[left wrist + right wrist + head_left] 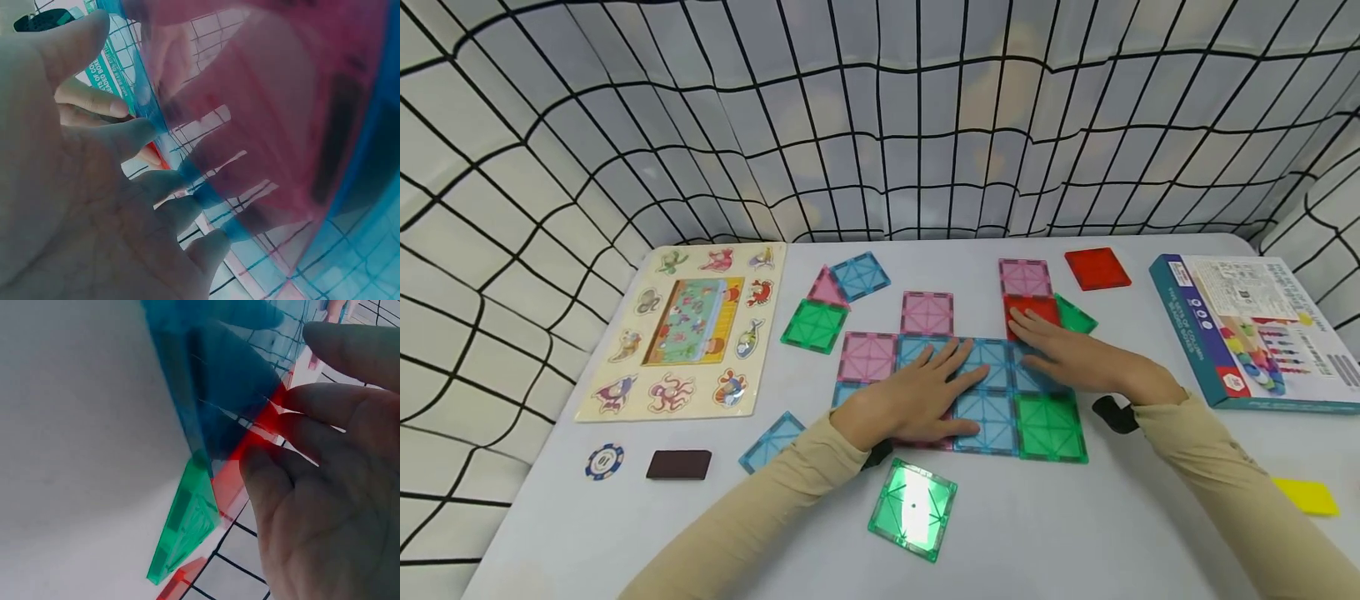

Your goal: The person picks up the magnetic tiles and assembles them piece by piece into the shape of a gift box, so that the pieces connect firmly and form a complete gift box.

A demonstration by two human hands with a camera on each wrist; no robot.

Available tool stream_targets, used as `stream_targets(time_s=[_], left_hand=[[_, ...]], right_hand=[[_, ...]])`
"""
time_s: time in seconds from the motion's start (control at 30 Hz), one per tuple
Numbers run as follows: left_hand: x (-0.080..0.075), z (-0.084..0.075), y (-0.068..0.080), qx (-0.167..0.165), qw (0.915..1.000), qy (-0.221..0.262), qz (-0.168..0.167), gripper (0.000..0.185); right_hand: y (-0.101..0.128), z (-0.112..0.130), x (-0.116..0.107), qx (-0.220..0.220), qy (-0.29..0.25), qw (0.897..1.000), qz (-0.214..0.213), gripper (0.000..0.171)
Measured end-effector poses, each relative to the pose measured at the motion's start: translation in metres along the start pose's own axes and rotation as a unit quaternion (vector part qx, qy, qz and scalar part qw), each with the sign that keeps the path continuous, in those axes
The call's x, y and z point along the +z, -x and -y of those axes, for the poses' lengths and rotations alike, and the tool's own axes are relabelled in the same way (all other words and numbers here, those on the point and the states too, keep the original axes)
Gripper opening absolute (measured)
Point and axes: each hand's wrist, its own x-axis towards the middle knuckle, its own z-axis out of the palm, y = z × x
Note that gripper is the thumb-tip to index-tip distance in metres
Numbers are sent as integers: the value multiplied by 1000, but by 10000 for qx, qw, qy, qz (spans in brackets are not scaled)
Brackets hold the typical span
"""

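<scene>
Left hand (910, 400): palm down, fingers straight and spread, pointing forward-right.
Right hand (1075, 354): palm down, fingers extended, pointing left.
Forearms: both sleeved, converging toward the centre.

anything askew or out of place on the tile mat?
Mostly tidy. One green square tile lies apart, below the joined tiles, rotated off their grid. A blue tile also sits loose and tilted at the left. No damage or spills.
</scene>
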Motion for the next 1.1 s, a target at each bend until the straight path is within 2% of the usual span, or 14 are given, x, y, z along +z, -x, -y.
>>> stream_targets(time_s=[0.13, 0.27, 0.37, 0.47, 0.53, 0.67, 0.83, 1.1], left_hand=[[-1, 0, 1, 30, 10000, 25, 19, 81], [-3, -1, 1, 7, 10000, 26, 55, 80], [-8, -4, -2, -137, 9998, 3, 144, 77], [-13, -13, -8, -239, 9989, -338, 203, 77], [-13, -22, -13, -128, 9977, -633, 225, 82], [-6, -42, -23, 316, 9931, -1103, 227, 94], [-2, -54, -28, 321, 9889, -1441, 164, 89], [-1, -56, -30, 393, 9915, -1237, 5, 82]], right_hand=[[-6, -4, -5, -89, -83, 9999, 44, 67], [-16, -3, -8, 28, 19, 9999, 115, 68], [-19, 0, -9, 127, 85, 9998, 154, 70], [-20, 0, -9, 178, 63, 9997, 178, 70], [-19, -1, -9, 185, -25, 9997, 187, 68], [-18, -7, -9, 35, -235, 9995, 195, 64], [-21, -11, -11, -142, -343, 9991, 201, 62], [-31, -11, -12, -170, -160, 9997, 123, 63]])
